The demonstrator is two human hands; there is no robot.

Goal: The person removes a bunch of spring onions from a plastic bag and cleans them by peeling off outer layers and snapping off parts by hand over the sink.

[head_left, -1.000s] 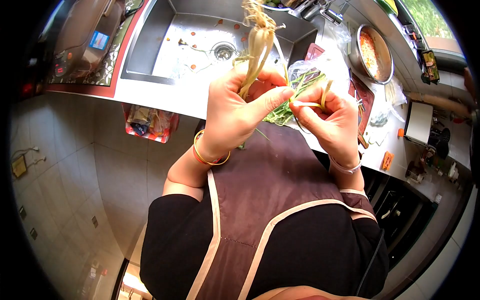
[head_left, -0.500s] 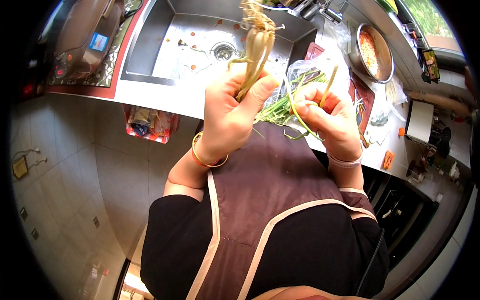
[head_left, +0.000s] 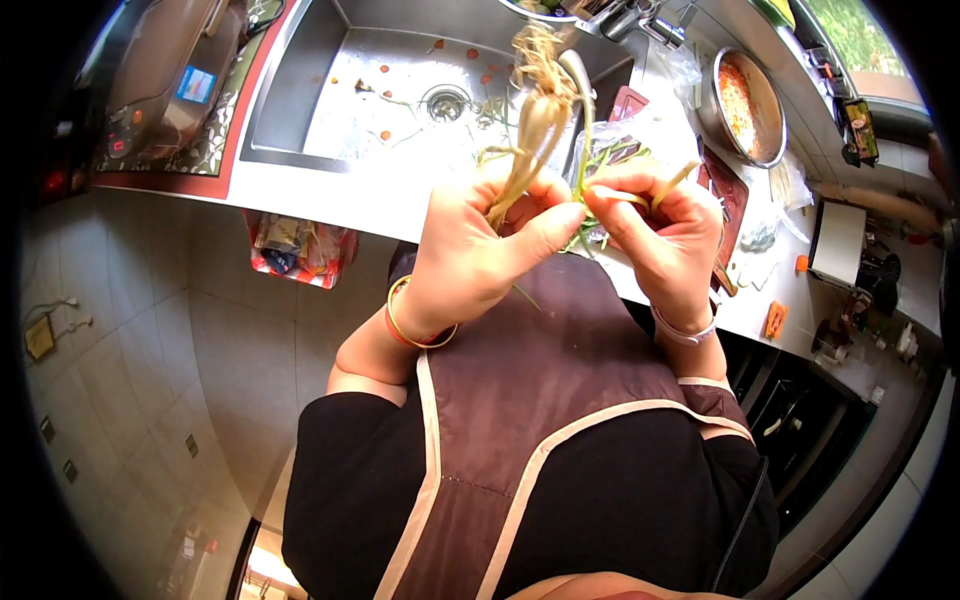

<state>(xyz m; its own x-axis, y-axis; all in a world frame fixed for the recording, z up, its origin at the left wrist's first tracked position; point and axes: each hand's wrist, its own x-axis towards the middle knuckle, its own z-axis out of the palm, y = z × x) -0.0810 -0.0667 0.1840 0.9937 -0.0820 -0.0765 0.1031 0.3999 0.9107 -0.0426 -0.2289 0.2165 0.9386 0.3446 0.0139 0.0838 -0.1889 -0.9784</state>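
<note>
My left hand (head_left: pixel 490 235) is closed around a bunch of scallions (head_left: pixel 541 125), yellowish stalks with dry, stringy roots pointing up. Close beside the bunch stands a single scallion (head_left: pixel 584 105), its pale bulb uppermost and its stem green. My left thumb and the fingertips of my right hand (head_left: pixel 662 235) meet at that stem. A pale, curled strip (head_left: pixel 685 174) pokes out between the fingers of my right hand. Behind the hands, loose green stalks (head_left: pixel 618 155) lie on a clear plastic bag, partly hidden.
A steel sink (head_left: pixel 290 120) with orange scraps lies ahead. To the right stand a metal bowl (head_left: pixel 773 120) of chopped orange-and-white food and a dark red cutting board (head_left: pixel 738 205). A red-rimmed bin (head_left: pixel 300 262) hangs below the counter edge (head_left: pixel 320 200).
My hands have come together. The single scallion, earlier lower in my right hand, now stands upright beside the bunch. My left hand and the bunch have shifted slightly right and down.
</note>
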